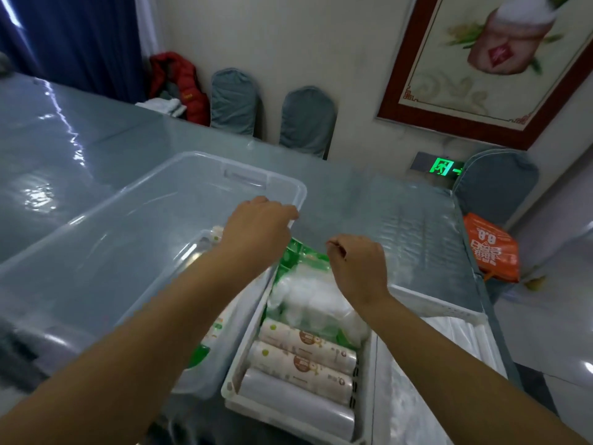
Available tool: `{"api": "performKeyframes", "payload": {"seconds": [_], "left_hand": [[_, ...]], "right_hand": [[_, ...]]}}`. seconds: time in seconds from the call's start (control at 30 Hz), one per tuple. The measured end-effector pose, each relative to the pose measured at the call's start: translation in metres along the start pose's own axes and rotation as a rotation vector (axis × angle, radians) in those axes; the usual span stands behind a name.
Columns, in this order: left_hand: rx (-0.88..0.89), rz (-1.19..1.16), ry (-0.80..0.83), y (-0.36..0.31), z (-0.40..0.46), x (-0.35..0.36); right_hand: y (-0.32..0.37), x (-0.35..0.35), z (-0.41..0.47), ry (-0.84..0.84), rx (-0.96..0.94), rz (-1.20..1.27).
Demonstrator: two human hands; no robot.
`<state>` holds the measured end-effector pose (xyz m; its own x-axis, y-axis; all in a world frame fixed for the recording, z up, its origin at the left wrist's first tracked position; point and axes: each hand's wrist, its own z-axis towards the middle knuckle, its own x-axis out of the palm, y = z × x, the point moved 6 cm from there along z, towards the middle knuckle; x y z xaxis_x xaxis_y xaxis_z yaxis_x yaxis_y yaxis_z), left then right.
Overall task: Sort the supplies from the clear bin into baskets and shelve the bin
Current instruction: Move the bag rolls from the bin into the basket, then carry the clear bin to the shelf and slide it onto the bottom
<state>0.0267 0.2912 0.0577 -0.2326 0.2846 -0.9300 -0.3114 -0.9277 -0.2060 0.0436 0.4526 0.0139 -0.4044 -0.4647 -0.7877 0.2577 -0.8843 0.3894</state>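
Clear bin [160,200] rim gripped by left hand [260,226] fingers, right hand [356,268] fingers curled empty beside it

Both forearms are bare to the frame edge, with no sleeves, rings or watch showing.
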Motion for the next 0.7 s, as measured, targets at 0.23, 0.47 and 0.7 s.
{"api": "performKeyframes", "payload": {"seconds": [0.23, 0.47, 0.7], "left_hand": [[-0.132, 0.007, 0.092, 0.147, -0.015, -0.029], [-0.137, 0.167, 0.149, 0.254, -0.031, -0.036], [-0.217, 0.127, 0.220, 0.303, -0.055, -0.033]], "right_hand": [[0.064, 0.045, -0.008, 0.097, 0.197, 0.018], [0.089, 0.057, -0.019, 0.053, 0.539, -0.016], [0.113, 0.066, -0.045, 0.193, 0.699, -0.077]]}}
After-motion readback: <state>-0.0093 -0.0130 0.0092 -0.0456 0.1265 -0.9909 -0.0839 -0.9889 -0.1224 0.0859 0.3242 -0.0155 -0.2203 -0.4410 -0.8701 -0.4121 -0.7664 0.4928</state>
